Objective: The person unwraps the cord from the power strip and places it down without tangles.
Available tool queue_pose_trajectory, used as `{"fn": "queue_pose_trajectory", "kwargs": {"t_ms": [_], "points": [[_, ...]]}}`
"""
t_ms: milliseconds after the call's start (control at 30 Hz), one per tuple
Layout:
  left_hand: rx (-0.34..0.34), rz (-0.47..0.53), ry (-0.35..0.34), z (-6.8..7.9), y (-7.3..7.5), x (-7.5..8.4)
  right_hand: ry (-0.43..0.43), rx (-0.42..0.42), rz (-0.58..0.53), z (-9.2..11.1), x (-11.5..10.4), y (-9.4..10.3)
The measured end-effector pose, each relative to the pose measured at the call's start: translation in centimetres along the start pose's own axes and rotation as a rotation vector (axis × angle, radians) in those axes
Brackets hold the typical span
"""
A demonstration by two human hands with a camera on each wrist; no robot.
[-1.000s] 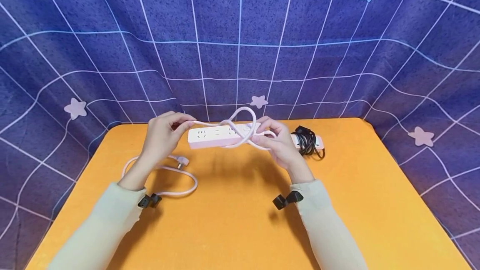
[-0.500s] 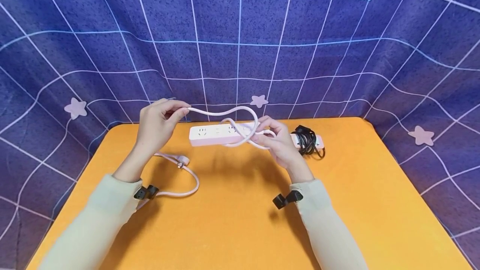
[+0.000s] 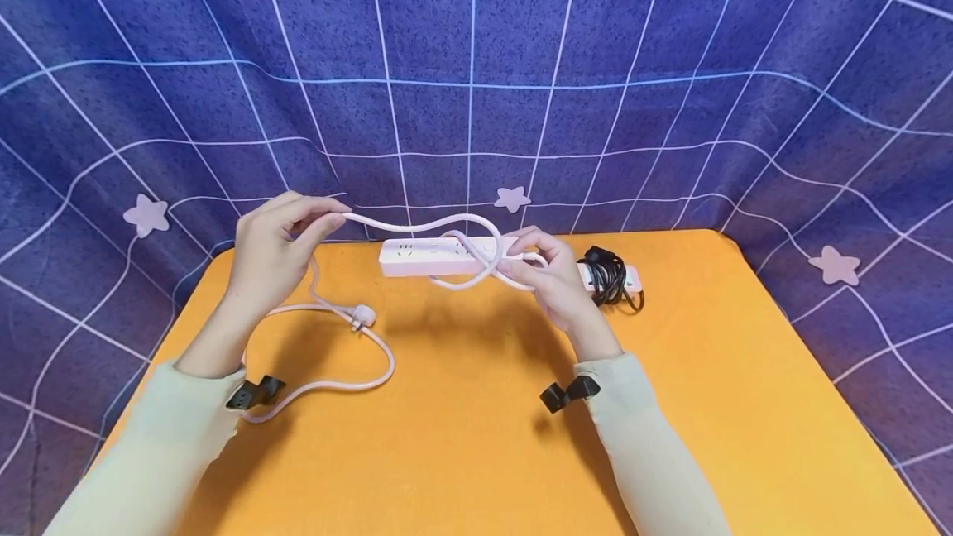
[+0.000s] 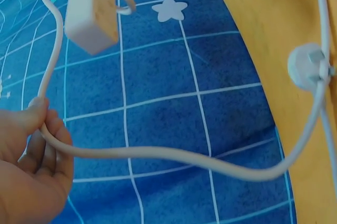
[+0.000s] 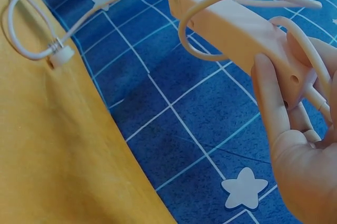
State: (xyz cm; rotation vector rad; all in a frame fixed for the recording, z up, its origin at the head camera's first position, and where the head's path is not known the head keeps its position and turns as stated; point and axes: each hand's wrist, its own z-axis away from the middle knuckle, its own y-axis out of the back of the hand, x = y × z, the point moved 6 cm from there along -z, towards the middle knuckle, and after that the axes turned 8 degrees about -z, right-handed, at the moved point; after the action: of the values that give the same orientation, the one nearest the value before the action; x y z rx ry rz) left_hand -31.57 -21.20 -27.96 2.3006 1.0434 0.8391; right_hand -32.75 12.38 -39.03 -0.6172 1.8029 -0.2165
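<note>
Raised over the far part of the table, a white power strip [image 3: 420,256] is gripped at its right end by my right hand [image 3: 553,281]. Its white cord [image 4: 152,153] loops round the strip's right half, then stretches left to my left hand [image 3: 271,251], which pinches it between thumb and fingertips. From there the cord drops to the table behind the left wrist. The plug [image 3: 362,317] lies on the table over a curve of cord. In the right wrist view, my fingers [image 5: 271,95] press along the strip's side near its cord end.
A second power strip [image 3: 633,279], wrapped in black cable [image 3: 612,278], lies beyond my right hand. The orange table [image 3: 462,437] ends at a far edge in front of a blue curtain [image 3: 432,122] with white lines and stars.
My left hand has moved left and up, drawing the cord out and unwinding a turn from the strip. My right hand stays nearly in place; more cord shows on the table at left.
</note>
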Motion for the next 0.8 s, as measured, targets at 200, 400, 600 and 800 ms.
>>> {"fn": "queue_pose_trajectory", "kwargs": {"t_ms": [200, 400, 600, 800], "points": [[-0.022, -0.013, -0.026, 0.8, 1.4, -0.6, -0.021, 0.041, -0.011, 0.0, 0.1, 0.0], [-0.021, -0.008, -0.044, 1.5, 2.4, -1.4, -0.01, 0.074, -0.02, 0.0, 0.0, 0.2], [-0.033, -0.048, -0.086, 2.2, 3.3, -2.0, 0.004, 0.086, -0.031, -0.1, -0.1, 0.3], [-0.06, -0.07, -0.084, 2.9, 4.4, -2.9, 0.011, 0.096, -0.028, -0.1, -0.1, 0.2]]}}
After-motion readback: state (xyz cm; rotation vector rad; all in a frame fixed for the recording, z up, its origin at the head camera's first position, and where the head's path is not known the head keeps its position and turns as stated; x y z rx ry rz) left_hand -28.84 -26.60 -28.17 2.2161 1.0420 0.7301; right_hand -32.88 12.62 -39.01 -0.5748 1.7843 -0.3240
